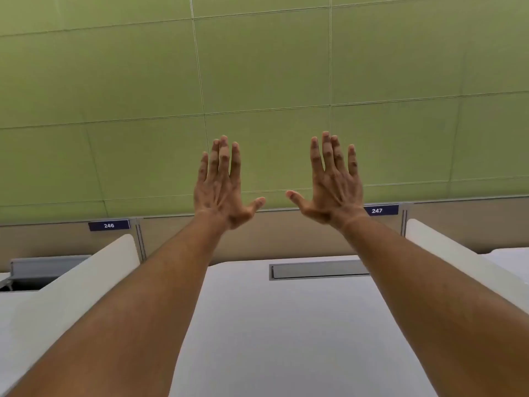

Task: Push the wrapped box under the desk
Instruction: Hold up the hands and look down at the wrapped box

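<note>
Hands raised | we are holding our left hand (220, 190) and right hand (332, 187) up, fingers spread and grasping nothing, above the white surface (280, 325) | wrapped box out of view; likely stiff with slick wrap, so we are expecting flat-palm pushing low on its side.

A single wide-angle view came from the person's head, facing forward and only slightly down, so the green panelled wall (257, 81) filled the upper half and the white bench (286, 325) lay near, along the bottom. Both forearms ran from the near corners toward the middle, ending at the left hand (220, 193) and right hand (333, 187), seen from behind. The far partition carried labels 246 (109, 225) on the left and 247 (377, 210) on the right.
</note>
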Demonstrator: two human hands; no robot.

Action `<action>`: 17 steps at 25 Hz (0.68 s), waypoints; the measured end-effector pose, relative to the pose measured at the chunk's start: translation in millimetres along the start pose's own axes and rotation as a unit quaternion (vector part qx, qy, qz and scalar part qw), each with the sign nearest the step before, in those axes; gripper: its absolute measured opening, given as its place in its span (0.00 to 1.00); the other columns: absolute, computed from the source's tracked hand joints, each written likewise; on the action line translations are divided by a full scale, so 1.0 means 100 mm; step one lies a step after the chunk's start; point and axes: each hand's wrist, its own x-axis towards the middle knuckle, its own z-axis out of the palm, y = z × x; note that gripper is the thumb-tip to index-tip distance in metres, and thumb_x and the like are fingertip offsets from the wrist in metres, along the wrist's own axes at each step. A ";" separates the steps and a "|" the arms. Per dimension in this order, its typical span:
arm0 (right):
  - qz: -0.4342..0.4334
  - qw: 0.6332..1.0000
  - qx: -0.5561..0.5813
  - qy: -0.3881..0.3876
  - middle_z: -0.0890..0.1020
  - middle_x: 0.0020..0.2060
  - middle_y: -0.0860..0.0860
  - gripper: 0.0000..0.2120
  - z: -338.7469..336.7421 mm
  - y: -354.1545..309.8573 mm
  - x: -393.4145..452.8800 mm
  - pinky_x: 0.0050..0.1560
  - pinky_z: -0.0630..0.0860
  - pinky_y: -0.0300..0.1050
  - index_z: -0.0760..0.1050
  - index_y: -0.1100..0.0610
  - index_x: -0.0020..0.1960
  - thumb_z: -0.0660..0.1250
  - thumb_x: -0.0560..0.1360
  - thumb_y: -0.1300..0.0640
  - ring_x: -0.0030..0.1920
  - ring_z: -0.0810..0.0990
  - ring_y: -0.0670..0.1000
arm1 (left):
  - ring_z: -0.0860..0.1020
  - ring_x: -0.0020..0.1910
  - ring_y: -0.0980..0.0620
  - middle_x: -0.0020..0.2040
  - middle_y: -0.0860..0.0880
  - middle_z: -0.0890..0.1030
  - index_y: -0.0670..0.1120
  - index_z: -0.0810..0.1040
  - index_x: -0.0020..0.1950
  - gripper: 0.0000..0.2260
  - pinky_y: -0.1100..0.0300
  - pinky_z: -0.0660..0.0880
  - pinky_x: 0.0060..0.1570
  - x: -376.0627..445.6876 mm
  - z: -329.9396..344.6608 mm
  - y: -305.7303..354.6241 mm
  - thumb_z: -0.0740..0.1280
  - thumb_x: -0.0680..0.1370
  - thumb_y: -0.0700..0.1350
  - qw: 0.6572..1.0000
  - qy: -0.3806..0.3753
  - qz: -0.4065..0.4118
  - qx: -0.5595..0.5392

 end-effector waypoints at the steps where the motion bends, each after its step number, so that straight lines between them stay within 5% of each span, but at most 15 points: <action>1: 0.006 1.000 -0.010 -0.005 0.44 0.81 0.61 0.56 -0.02 -0.02 -0.07 0.78 0.40 0.63 0.38 0.60 0.81 0.53 0.69 0.25 0.81 0.45 0.61 | 0.36 0.80 0.42 0.80 0.39 0.35 0.41 0.32 0.78 0.55 0.46 0.39 0.78 -0.08 0.01 0.01 0.55 0.69 0.74 1.000 -0.007 0.004 0.004; 17: 0.071 0.988 -0.077 -0.113 0.47 0.81 0.62 0.53 -0.75 -0.59 -1.99 0.78 0.43 0.63 0.42 0.61 0.81 0.52 0.71 0.26 0.81 0.46 0.61 | 0.39 0.80 0.41 0.81 0.39 0.39 0.40 0.36 0.79 0.52 0.45 0.40 0.78 -1.83 -0.13 0.00 0.57 0.71 0.71 0.982 -0.078 0.098 -0.138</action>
